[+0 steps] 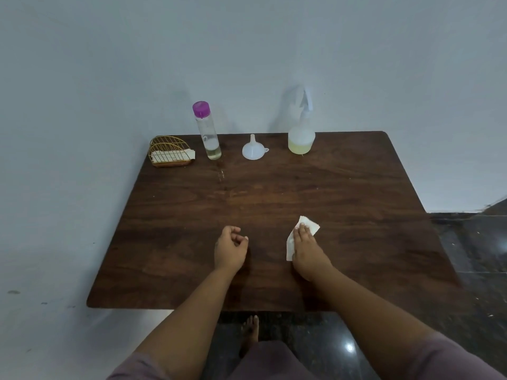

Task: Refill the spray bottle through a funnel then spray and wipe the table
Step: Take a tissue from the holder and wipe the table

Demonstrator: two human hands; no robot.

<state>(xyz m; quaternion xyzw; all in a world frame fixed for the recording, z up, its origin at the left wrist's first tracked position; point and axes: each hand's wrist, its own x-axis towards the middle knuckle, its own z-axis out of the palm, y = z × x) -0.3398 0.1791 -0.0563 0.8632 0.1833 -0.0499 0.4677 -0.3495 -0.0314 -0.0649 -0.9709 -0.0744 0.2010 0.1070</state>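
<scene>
Tissue (301, 237): flat under my right hand (304, 248), long axis toward 1 o'clock.
Left hand (230, 249): loosely curled, empty, at 9 o'clock.
Table (274, 193): unwiped stretch lies toward 12.

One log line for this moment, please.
phase: wiping | right hand: pressing tissue flat on table | left hand: loosely curled, holding nothing | spray bottle, funnel: standing at back

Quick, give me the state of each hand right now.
Left hand: fingers loosely curled, nothing in its grip, resting on the table.
Right hand: open, fingers flat, pressing the white tissue onto the table.
</scene>
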